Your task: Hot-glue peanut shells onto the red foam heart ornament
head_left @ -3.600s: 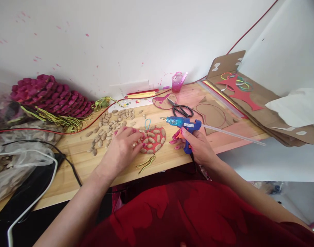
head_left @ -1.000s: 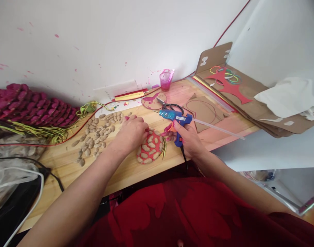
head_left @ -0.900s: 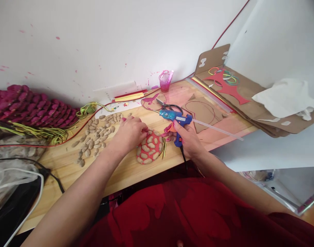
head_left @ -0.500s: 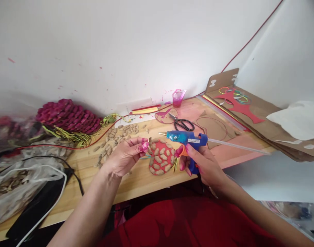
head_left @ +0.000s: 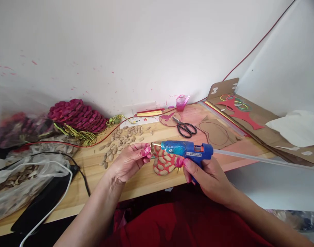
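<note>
Between thumb and fingertips, my left hand (head_left: 135,159) pinches a peanut shell (head_left: 152,148), its hollow side partly showing. My right hand (head_left: 204,175) is wrapped round the grip of a blue hot glue gun (head_left: 187,149); a clear glue stick (head_left: 244,157) juts from its back. The metal nozzle (head_left: 157,144) is at the shell, and I cannot tell if they touch. Beneath the gun, a red piece covered with peanut shells (head_left: 164,164) lies on the wooden table, partly hidden by my hands and the gun.
Loose peanut shells (head_left: 126,135) are scattered left of centre. Black scissors (head_left: 186,128) and a cardboard piece with a drawn outline (head_left: 216,132) lie behind the gun. A cup of pink liquid (head_left: 181,103) stands by the wall. Pink-dyed stacked pieces (head_left: 77,115) and plastic bags (head_left: 15,192) are at left.
The glue gun has moved left and slightly down, bringing its nozzle from apart to the shell in my left hand. The whole view has shifted slightly.
</note>
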Demonstrator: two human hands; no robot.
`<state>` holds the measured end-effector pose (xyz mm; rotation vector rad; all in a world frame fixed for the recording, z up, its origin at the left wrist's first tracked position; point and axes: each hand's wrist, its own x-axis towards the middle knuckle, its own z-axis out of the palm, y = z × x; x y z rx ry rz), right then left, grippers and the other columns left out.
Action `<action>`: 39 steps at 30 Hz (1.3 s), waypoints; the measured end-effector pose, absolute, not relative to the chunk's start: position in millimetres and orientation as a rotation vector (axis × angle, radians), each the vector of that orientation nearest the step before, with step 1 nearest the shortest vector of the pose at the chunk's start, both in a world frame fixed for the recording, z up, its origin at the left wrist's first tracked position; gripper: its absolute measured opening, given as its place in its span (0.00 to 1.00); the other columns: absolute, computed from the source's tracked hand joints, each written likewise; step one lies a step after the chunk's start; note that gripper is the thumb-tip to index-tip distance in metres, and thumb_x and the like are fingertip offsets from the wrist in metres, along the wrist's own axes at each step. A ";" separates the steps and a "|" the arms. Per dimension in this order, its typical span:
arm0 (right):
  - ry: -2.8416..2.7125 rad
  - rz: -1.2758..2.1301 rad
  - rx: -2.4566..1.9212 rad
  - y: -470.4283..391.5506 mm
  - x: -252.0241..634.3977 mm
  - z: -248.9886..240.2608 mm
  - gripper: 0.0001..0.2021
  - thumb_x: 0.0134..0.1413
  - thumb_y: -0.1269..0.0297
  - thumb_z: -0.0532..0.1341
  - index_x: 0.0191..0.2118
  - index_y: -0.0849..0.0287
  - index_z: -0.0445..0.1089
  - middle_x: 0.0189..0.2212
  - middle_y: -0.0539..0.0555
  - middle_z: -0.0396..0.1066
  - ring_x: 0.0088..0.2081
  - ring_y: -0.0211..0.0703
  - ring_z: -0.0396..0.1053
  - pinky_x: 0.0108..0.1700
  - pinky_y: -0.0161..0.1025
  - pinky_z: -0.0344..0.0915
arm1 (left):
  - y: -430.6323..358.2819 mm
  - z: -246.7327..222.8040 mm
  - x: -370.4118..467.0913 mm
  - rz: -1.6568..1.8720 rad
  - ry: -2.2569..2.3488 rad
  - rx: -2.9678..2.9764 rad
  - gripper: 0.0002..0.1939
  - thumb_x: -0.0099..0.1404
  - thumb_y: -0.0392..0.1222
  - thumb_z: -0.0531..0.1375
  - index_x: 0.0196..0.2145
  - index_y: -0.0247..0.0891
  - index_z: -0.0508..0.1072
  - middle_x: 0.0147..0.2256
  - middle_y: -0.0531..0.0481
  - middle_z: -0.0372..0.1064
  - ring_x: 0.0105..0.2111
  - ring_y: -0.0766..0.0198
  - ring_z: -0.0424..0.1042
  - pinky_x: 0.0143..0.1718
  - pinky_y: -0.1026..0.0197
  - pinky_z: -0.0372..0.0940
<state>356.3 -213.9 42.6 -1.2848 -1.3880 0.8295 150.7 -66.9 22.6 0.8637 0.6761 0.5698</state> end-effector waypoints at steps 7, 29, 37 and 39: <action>-1.415 0.798 -1.334 -215.6 352.8 46.8 0.23 0.69 0.50 0.56 0.24 0.56 0.68 0.17 0.48 0.66 0.19 0.35 0.61 0.22 0.35 0.57 | -68.2 22.4 148.4 0.604 0.679 0.843 0.19 0.43 0.43 0.81 0.28 0.32 0.81 0.25 0.51 0.72 0.25 0.72 0.67 0.26 0.71 0.64; -1.438 0.747 -1.356 -212.9 350.1 46.8 0.23 0.70 0.54 0.56 0.22 0.56 0.67 0.18 0.48 0.66 0.20 0.35 0.62 0.24 0.34 0.58 | -68.1 19.6 146.0 0.601 0.661 0.857 0.17 0.46 0.43 0.80 0.27 0.31 0.80 0.25 0.50 0.71 0.25 0.72 0.66 0.27 0.70 0.63; -1.422 0.725 -1.393 -211.4 351.5 47.8 0.24 0.68 0.52 0.56 0.21 0.56 0.67 0.17 0.49 0.65 0.19 0.34 0.61 0.23 0.33 0.58 | -67.4 20.4 145.4 0.600 0.651 0.856 0.17 0.47 0.42 0.79 0.28 0.31 0.80 0.25 0.49 0.72 0.26 0.72 0.67 0.27 0.70 0.63; -1.420 0.726 -1.399 -211.5 351.8 47.2 0.24 0.68 0.52 0.56 0.21 0.56 0.67 0.17 0.49 0.65 0.19 0.34 0.61 0.23 0.33 0.58 | -67.6 19.9 145.3 0.600 0.654 0.850 0.16 0.47 0.42 0.79 0.28 0.31 0.80 0.25 0.49 0.72 0.26 0.72 0.67 0.27 0.70 0.63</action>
